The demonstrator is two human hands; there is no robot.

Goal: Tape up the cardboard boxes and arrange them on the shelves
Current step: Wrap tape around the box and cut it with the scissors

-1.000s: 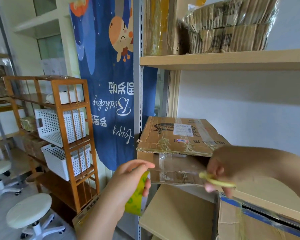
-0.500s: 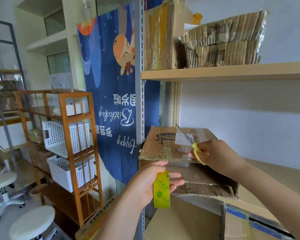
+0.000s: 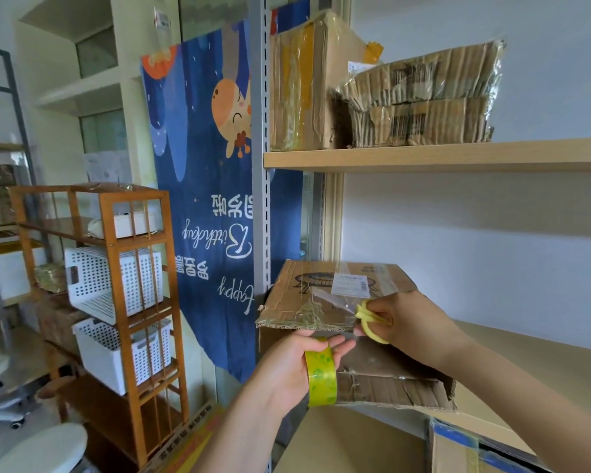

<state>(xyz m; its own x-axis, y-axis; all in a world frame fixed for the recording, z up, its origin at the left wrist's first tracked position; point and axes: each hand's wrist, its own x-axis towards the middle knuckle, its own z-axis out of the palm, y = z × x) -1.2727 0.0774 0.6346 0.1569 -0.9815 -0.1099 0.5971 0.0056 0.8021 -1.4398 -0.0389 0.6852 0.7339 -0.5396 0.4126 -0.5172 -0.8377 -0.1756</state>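
A worn cardboard box (image 3: pixel 321 291) lies on the middle shelf (image 3: pixel 543 356) with its front flap hanging open and a white label on top. My left hand (image 3: pixel 297 363) grips a roll of yellow-green clear tape (image 3: pixel 320 377) in front of the box, and a strip of clear tape runs up over the box's front edge. My right hand (image 3: pixel 406 319) holds yellow-handled scissors (image 3: pixel 369 319). Their blades point left across the tape strip on the box top.
The upper shelf (image 3: pixel 423 157) carries a taped box (image 3: pixel 304 90) and wrapped bundles of flat cardboard (image 3: pixel 423 97). Another box with blue tape (image 3: pixel 475 448) sits at lower right. An orange wooden rack (image 3: pixel 133 302) with white baskets and white stools (image 3: pixel 41 445) stand to the left.
The tape roll rose from below the shelf to the front of the box. My right hand brought the scissors up onto the box top, and the blades swung from pointing up to pointing left.
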